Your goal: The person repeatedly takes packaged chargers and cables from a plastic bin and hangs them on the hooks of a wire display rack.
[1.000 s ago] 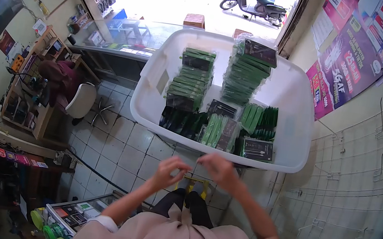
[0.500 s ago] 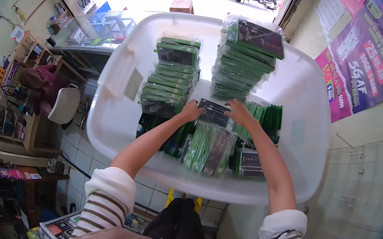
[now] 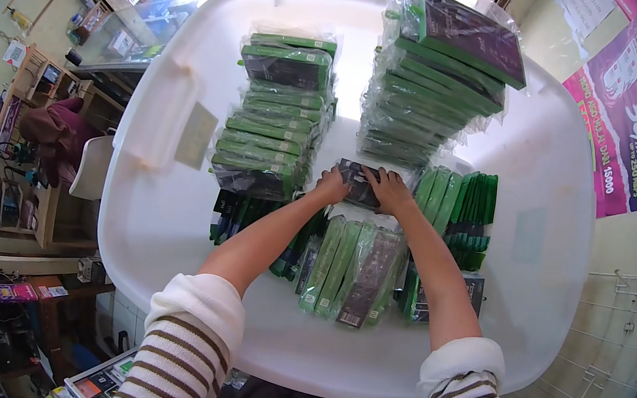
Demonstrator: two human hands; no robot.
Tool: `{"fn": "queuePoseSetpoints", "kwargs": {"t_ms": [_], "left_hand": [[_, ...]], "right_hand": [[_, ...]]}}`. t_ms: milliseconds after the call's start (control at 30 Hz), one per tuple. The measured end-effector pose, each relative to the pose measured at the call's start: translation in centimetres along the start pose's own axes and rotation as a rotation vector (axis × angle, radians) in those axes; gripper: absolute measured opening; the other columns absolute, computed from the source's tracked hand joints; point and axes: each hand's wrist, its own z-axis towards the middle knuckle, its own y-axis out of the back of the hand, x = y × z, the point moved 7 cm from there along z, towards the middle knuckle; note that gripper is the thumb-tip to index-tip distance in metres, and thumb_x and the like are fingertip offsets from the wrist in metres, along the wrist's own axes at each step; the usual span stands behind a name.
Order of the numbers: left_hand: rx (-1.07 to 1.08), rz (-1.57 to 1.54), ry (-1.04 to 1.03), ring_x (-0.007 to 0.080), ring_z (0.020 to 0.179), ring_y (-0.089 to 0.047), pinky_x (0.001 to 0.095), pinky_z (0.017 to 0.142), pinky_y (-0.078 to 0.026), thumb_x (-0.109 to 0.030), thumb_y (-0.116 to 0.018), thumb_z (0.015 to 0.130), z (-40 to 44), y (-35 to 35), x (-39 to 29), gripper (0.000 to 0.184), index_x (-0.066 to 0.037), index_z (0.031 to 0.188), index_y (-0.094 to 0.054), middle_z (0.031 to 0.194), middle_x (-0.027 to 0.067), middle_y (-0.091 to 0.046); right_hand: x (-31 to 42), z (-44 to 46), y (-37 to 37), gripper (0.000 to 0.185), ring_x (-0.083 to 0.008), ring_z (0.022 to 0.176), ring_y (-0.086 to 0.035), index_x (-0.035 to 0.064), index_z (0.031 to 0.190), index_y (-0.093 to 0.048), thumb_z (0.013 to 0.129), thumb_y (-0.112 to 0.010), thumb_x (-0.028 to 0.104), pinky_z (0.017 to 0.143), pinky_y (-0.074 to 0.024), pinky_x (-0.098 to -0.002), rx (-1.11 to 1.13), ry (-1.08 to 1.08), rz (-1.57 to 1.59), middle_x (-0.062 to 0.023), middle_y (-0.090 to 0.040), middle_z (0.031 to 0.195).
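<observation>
Dark flat box [image 3: 356,173]: it lies inside the white tub [image 3: 257,345], between the two hands and straight ahead of the person.
Long axis: it seems to run from left to right, across the two forearms; the right end is partly covered.
Left hand [image 3: 330,187]: it touches the left end, with fingers curled; if they pinch, I cannot tell.
Right hand [image 3: 391,195]: its bent fingers lie over the right part of the top; how firmly they press, I cannot tell.
Nearer hand: neither, because both touch the box.
Far side: the left stack [image 3: 274,123] and the taller right stack [image 3: 435,93] stand beyond.
Near side: wrapped green packs [image 3: 337,267] stand on edge, just before the box.
</observation>
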Motion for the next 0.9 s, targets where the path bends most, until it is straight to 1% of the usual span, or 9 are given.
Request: {"fn": "queuePoseSetpoints", "kwargs": {"t_ms": [367,467,533,567,633,667,733,833,900], "left_hand": [[-0.101,-0.116,0.101,0.0454,0.099,-0.047,0.0437,0.087,-0.039,-0.034,-0.061,0.072,-4.1,4.4,-1.8,0.062,0.005,0.115,-0.039,0.115,0.0306,-0.038],[-0.316,-0.105,0.163,0.0426,0.093,-0.049,0.0424,0.087,-0.038,-0.034,-0.063,0.071,-9.2,7.5,-3.8,0.064,0.001,0.117,-0.037,0.113,0.0283,-0.040],[-0.541,-0.287,-0.001,0.0312,0.096,-0.050,0.0344,0.087,-0.039,-0.032,-0.061,0.076,-12.7,10.3,-6.0,0.059,-0.007,0.122,-0.035,0.110,0.0204,-0.043],[-0.556,-0.295,-0.017,0.0312,0.096,-0.050,0.0344,0.087,-0.039,-0.032,-0.061,0.076,-14.3,11.2,-6.9,0.059,-0.007,0.122,-0.035,0.110,0.0204,-0.043],[-0.429,-0.849,-0.304,0.0215,0.092,-0.050,0.0293,0.082,-0.040,-0.024,-0.059,0.081,-18.9,13.8,-10.9,0.051,-0.006,0.121,-0.032,0.109,0.0153,-0.043],[-0.439,-0.854,-0.332,0.0215,0.092,-0.050,0.0293,0.082,-0.040,-0.024,-0.059,0.081,-21.8,15.2,-12.8,0.051,-0.006,0.121,-0.032,0.109,0.0153,-0.043],[-0.435,-1.238,-0.527,0.0169,0.091,-0.051,0.0276,0.077,-0.041,-0.016,-0.057,0.082,-27.7,17.4,-16.6,0.042,-0.002,0.116,-0.036,0.103,0.0128,-0.047],[-0.547,-1.103,-0.724,0.0131,0.087,-0.052,0.0253,0.072,-0.042,-0.016,-0.058,0.083,-34.1,19.6,-20.1,0.040,-0.001,0.113,-0.037,0.100,0.0109,-0.052],[-0.468,-1.069,-0.771,0.0101,0.081,-0.052,0.0233,0.068,-0.042,-0.016,-0.058,0.083,-37.6,19.6,-21.9,0.038,0.000,0.111,-0.039,0.093,0.0091,-0.057]], "right_hand": [[0.3,-5.0,8.8,0.105,-0.0382,0.109,-0.036,0.0105,0.133,-0.021,0.046,-0.076,0.032,0.091,-0.0362,-0.0449,-0.244,0.167,0.025,-0.0227,-0.035,0.121],[1.3,-8.7,13.6,0.103,-0.0384,0.108,-0.037,0.0091,0.132,-0.023,0.046,-0.075,0.033,0.090,-0.0369,-0.0448,-0.335,0.204,0.036,-0.0232,-0.036,0.119],[2.1,-11.6,17.3,0.102,-0.0387,0.108,-0.036,0.0088,0.131,-0.023,0.047,-0.075,0.033,0.090,-0.0371,-0.0446,-0.388,0.202,0.052,-0.0234,-0.036,0.118],[2.6,-13.3,19.2,0.101,-0.0387,0.108,-0.036,0.0088,0.131,-0.024,0.047,-0.075,0.032,0.090,-0.0365,-0.0442,-0.439,0.180,0.083,-0.0232,-0.036,0.118],[4.1,-16.7,23.2,0.099,-0.0387,0.108,-0.036,0.0088,0.130,-0.025,0.048,-0.076,0.031,0.091,-0.0360,-0.0437,-0.513,0.158,0.088,-0.0230,-0.035,0.118],[4.8,-18.7,25.3,0.098,-0.0385,0.108,-0.036,0.0089,0.129,-0.025,0.048,-0.076,0.029,0.092,-0.0352,-0.0435,-0.590,0.137,0.147,-0.0227,-0.035,0.118],[6.5,-23.1,29.5,0.095,-0.0375,0.108,-0.036,0.0090,0.128,-0.027,0.049,-0.076,0.024,0.093,-0.0341,-0.0429,-0.711,0.076,0.256,-0.0214,-0.034,0.117],[9.3,-29.8,33.9,0.093,-0.0363,0.108,-0.035,0.0059,0.127,-0.027,0.049,-0.075,0.021,0.093,-0.0332,-0.0427,-0.935,-0.044,0.282,-0.0193,-0.034,0.117],[11.7,-34.1,35.6,0.092,-0.0363,0.108,-0.035,0.0054,0.127,-0.027,0.050,-0.076,0.019,0.093,-0.0334,-0.0423,-1.042,-0.061,0.257,-0.0194,-0.033,0.117]]}}
